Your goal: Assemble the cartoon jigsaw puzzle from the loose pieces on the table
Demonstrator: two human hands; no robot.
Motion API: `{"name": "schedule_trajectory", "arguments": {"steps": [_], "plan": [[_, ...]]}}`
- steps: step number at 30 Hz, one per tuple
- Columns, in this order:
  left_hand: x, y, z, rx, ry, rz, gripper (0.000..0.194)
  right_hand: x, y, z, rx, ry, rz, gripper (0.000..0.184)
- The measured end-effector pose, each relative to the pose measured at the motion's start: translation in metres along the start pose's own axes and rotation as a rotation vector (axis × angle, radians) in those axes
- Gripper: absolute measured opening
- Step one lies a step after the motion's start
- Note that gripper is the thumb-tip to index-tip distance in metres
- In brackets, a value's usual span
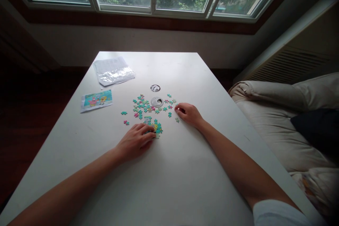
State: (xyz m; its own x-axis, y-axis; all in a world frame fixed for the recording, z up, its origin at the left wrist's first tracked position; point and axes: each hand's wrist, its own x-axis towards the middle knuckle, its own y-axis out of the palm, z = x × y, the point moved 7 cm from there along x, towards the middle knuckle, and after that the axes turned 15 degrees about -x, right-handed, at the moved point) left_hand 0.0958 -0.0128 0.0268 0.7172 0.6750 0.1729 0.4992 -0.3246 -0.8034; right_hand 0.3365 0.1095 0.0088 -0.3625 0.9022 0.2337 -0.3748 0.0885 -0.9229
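Observation:
My left hand (136,138) is at the near side of a small joined section of a jigsaw puzzle (158,127), with its bent fingers on the section's left part and covering some of it. Teal and yellow show on the joined pieces. To the right, my right hand (188,114) rests low over the table with fingers curled and thumb close to the index finger. Whatever lies between those fingertips is hidden or too small to name. Loose puzzle pieces (141,105), mostly teal and green with some pink, lie scattered beyond and between both hands.
A round metal lid (157,102) lies among the pieces, a shiny round disc (155,88) behind it. At the left are a cartoon picture sheet (96,100) and a clear plastic bag with papers (113,70). A pale sofa (262,120) borders the white table (185,183) on the right.

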Motion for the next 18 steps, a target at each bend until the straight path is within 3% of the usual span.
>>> {"name": "schedule_trajectory", "arguments": {"steps": [18], "plan": [[0.0009,0.0005,0.0015,-0.018,0.008,-0.013,0.023,0.0001,0.0030,-0.0032,-0.004,-0.022,-0.028,0.013]]}}
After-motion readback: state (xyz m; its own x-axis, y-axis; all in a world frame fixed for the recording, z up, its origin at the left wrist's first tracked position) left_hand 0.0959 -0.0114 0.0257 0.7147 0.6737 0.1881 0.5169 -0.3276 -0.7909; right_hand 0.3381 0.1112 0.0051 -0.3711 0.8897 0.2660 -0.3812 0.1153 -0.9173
